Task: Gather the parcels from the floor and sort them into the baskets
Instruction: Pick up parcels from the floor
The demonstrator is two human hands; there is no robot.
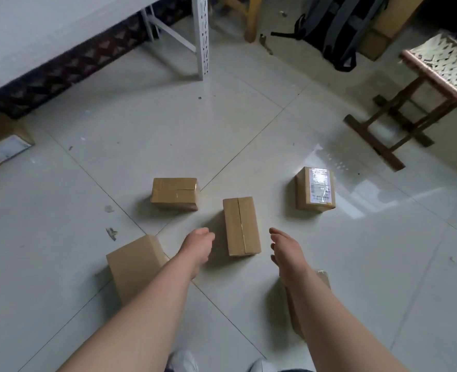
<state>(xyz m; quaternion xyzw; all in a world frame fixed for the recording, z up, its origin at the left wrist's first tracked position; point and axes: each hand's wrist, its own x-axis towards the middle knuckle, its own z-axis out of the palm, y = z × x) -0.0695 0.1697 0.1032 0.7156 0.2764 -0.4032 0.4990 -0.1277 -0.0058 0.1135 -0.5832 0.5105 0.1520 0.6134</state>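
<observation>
Several brown cardboard parcels lie on the pale tiled floor. A taped middle parcel (241, 226) lies lengthwise between my hands. My left hand (198, 245) hangs just left of it with fingers loosely curled and holds nothing. My right hand (286, 249) is just right of it, fingers relaxed, empty. Another parcel (174, 194) sits behind to the left, and a labelled parcel (315, 189) to the right. A larger parcel (134, 267) lies under my left forearm. One more parcel (322, 276) is mostly hidden beneath my right arm.
A white metal shelf leg (202, 38) and its board stand at the back left, with a labelled box (3, 146) on the floor at far left. A black backpack (337, 28) leans at the back. A wooden stool (410, 103) stands at right. No baskets are in view.
</observation>
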